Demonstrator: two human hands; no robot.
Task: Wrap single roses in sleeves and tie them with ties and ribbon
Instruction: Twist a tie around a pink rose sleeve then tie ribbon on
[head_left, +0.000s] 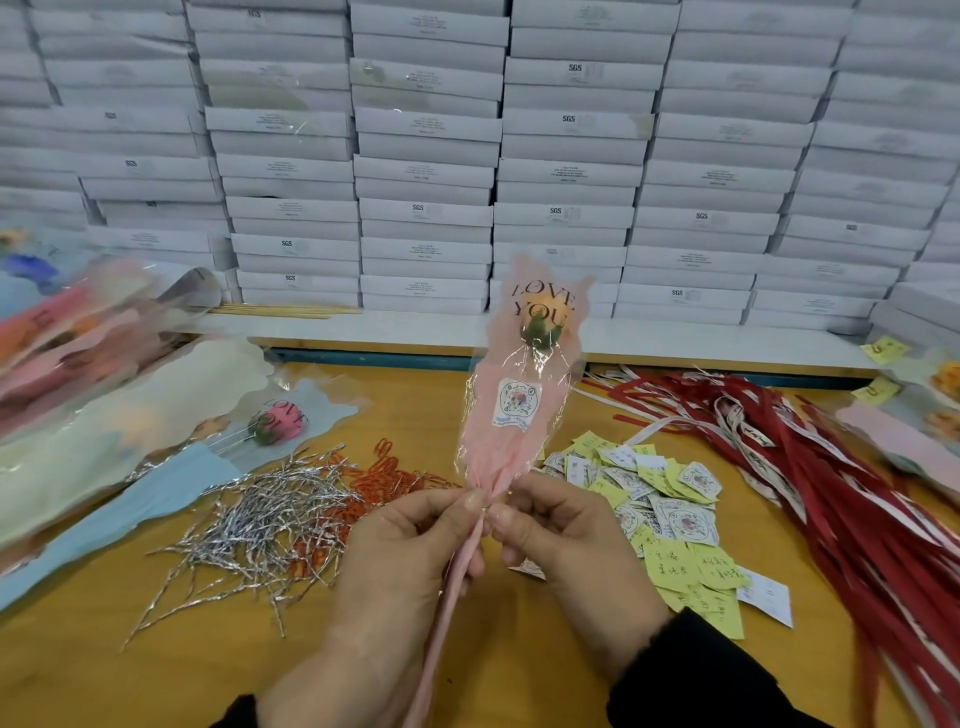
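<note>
1. The left hand (410, 551) is gripping the gathered neck of the pink sleeve (519, 415), holding it upright over the table (156, 675).
2. The right hand (566, 540) is pinching the same neck.
3. The orange rose (545, 317) is sitting inside.

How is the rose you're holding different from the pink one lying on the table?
The held rose is orange and stands upright in a pink sleeve; the pink rose lies flat in a pale blue sleeve. Both hands, left hand and right hand, pinch the pink sleeve's gathered neck; nobody touches the blue one. Both sleeves say LOVE YOU.
</note>
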